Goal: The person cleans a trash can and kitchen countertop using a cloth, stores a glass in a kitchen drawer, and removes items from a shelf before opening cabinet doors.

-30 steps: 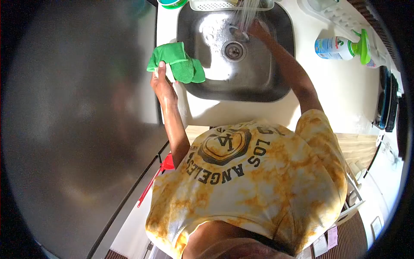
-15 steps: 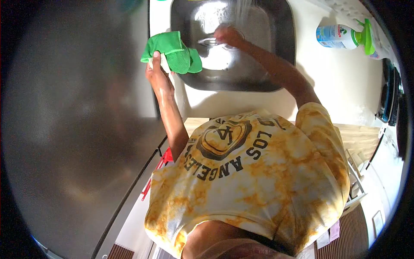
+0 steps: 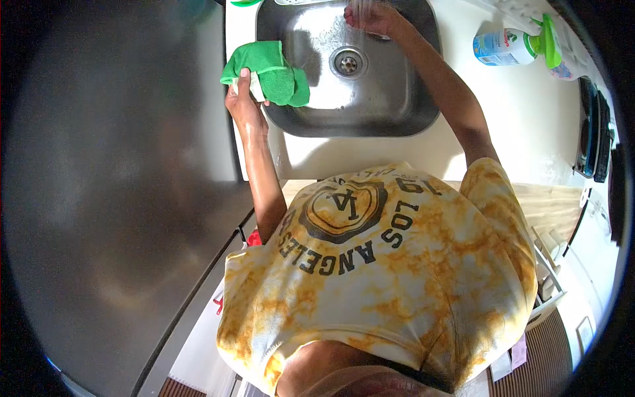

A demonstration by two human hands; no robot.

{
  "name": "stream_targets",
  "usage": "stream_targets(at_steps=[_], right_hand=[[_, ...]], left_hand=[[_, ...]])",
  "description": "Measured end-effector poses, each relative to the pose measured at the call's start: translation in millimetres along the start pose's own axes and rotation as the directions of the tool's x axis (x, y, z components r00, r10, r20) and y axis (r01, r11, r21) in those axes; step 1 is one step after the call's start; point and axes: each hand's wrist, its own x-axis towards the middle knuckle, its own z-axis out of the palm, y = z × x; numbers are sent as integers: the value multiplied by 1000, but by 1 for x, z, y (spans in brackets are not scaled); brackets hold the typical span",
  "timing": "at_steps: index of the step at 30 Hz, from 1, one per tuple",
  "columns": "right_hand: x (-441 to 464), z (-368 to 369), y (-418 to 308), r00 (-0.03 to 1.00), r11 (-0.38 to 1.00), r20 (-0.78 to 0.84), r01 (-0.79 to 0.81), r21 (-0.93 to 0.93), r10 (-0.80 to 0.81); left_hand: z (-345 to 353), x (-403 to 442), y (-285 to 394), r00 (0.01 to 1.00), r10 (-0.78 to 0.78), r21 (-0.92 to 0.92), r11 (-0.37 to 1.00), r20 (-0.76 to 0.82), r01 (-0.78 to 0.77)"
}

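Observation:
My left hand (image 3: 246, 109) grips a folded green cloth (image 3: 258, 63), thumb on top, at the left rim of the metal sink (image 3: 403, 109). A pale patch shows beside the thumb; whether it belongs to the cloth I cannot tell. My right hand (image 3: 372, 18) is over the far part of the basin, in the running water (image 3: 362, 8). Its fingers look curled and are partly blurred by the water. A small shiny edge shows just below this hand, too unclear to name. The round drain (image 3: 348, 63) lies uncovered in the sink floor.
A spray bottle (image 3: 506, 46) with a green trigger lies on the white counter (image 3: 529, 112) to the right. Dark objects (image 3: 592, 132) stand at the far right edge. A large dark surface (image 3: 119, 165) fills the left side.
My right hand has moved away from the drain to the far side of the sink, into the water stream. The drain now shows fully. My left hand still holds the cloth.

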Motion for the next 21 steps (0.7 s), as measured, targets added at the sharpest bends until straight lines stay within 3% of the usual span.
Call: stream_targets(at_steps=[4, 6, 8, 9, 10, 11, 12, 13, 14, 16, 19, 21], right_hand=[[8, -9, 9, 960, 921, -223, -72, 382, 168], [1, 27, -52, 935, 867, -294, -27, 498, 198], [-8, 32, -21, 972, 955, 93, -228, 192, 214], [-19, 38, -7, 923, 951, 241, -309, 5, 299], [-35, 54, 14, 799, 866, 339, -424, -266, 496], [-54, 73, 21, 666, 683, 254, -525, -509, 701], [-66, 80, 23, 614, 583, 156, -593, -556, 774], [-69, 74, 25, 662, 619, 111, -611, -492, 741], [-64, 61, 25, 772, 747, 100, -560, -357, 627], [-32, 29, 3, 930, 933, 69, -358, -48, 361], [-1, 21, -69, 998, 986, 34, -57, 155, 53], [7, 29, -85, 971, 994, 215, 98, 57, -108]], left_hand=[[-1, -2, 0, 1000, -4, 34, 999, 22, 3], [-3, -1, 0, 999, -9, 47, 999, 36, 7], [-5, -2, -1, 1000, -10, 37, 999, 28, 9], [0, -5, 3, 1000, -6, 26, 1000, 15, 5], [2, -6, 4, 1000, 0, 13, 1000, 2, 0], [1, -6, 3, 1000, 6, 10, 1000, -1, -6], [-1, -5, 1, 1000, 10, 8, 1000, -2, -10], [-1, -4, -1, 1000, 12, 5, 1000, -2, -12], [-1, -5, -1, 1000, 14, 15, 1000, -2, -14], [-3, -7, -1, 1000, 19, 37, 999, -9, -18], [-3, -5, -1, 1000, 22, 25, 999, -3, -22], [-2, -6, 0, 1000, 14, 17, 1000, -5, -14]])
